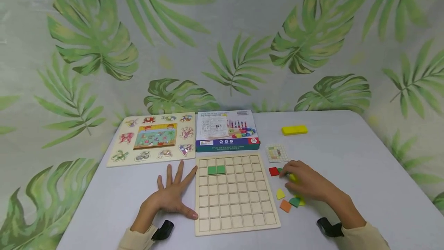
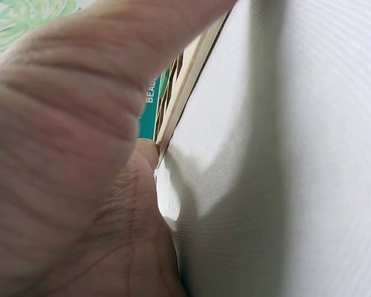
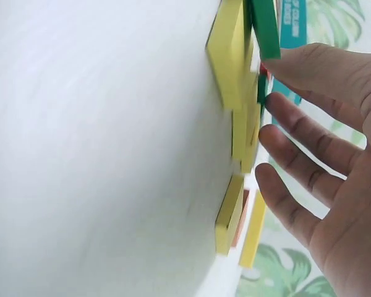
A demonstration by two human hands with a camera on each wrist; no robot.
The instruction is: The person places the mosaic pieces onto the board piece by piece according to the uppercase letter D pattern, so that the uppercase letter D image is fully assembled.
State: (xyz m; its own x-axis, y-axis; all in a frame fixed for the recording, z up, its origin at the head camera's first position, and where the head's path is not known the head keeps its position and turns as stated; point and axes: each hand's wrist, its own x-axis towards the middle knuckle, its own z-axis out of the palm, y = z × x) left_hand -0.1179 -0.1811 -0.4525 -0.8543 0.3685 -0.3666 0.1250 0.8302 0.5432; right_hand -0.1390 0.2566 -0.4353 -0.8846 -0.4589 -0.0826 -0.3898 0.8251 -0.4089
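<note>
Fingers spread, the left hand (image 1: 172,193) lies along the left edge of a wooden grid board (image 1: 230,200), thumb and a finger touching it. Two green square tiles (image 1: 216,170) sit side by side in the board's second row. Over the loose tiles to the right of the board, the right hand (image 1: 305,180) hovers with fingers relaxed and slightly bent. Its fingertips are near a partly hidden green tile (image 3: 261,93) beside a red tile (image 1: 273,171); contact is unclear. A yellow tile (image 1: 293,178) shows below the fingers. Nearer lie an orange square (image 1: 285,206) and a green quarter-round tile (image 1: 294,202).
Beyond the board stands a bead game box (image 1: 227,147), with a small grid pattern card (image 1: 277,152) right of it. A wooden sea-animal puzzle (image 1: 119,157) lies at the back left. Farther right is a yellow block (image 1: 294,130). Another yellow tile (image 1: 280,194) lies beside the board.
</note>
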